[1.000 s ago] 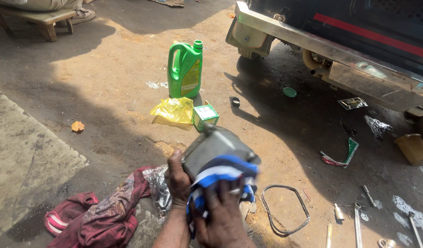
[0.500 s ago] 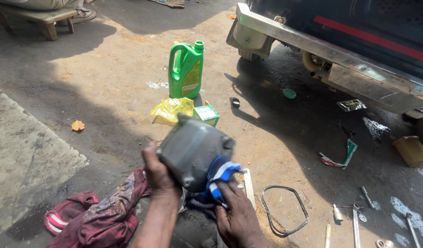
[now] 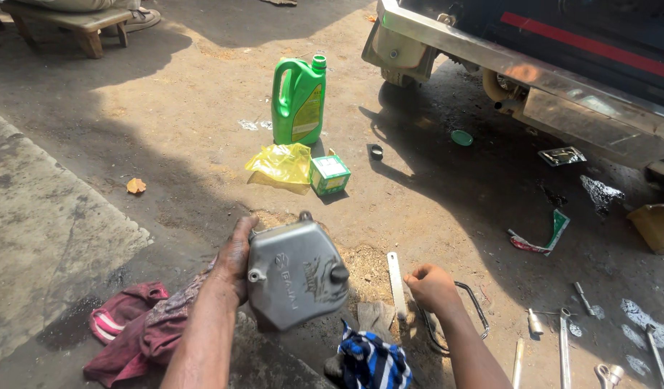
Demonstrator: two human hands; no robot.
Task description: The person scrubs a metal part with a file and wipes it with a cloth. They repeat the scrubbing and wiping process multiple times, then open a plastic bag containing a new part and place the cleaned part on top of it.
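Two hands work low over an oil-stained dirt ground (image 3: 202, 137), and the biggest thing near them is the vehicle's metal bumper (image 3: 533, 79) along the top right edge, casting shade over the scattered parts.

Next in size, a green oil jug (image 3: 300, 101) stands upright and capped out in the sun, with a crumpled yellow plastic bag (image 3: 281, 164) and a small green-and-white box (image 3: 329, 174) just in front of it, set apart from the greasy working patch.

Nearer the person, the grey metal engine cover (image 3: 296, 274) is lifted clear of the ground, its outer face turned up toward the camera. The left hand (image 3: 234, 256) clamps its left edge, thumb over the top and fingers behind, so the part stays tilted and steady for a look. Dark red rags (image 3: 137, 331) lie below the left forearm, and a blue-and-white cloth (image 3: 371, 360) sits bunched at the bottom edge, within easy reach for wiping.

The right hand (image 3: 431, 287) is down at the ground, fingers curled narrowly beside a flat metal bar (image 3: 396, 284) and over a thin black gasket loop (image 3: 470, 313); I cannot tell whether it grips anything. Wrenches (image 3: 562, 346) lie at the lower right corner.
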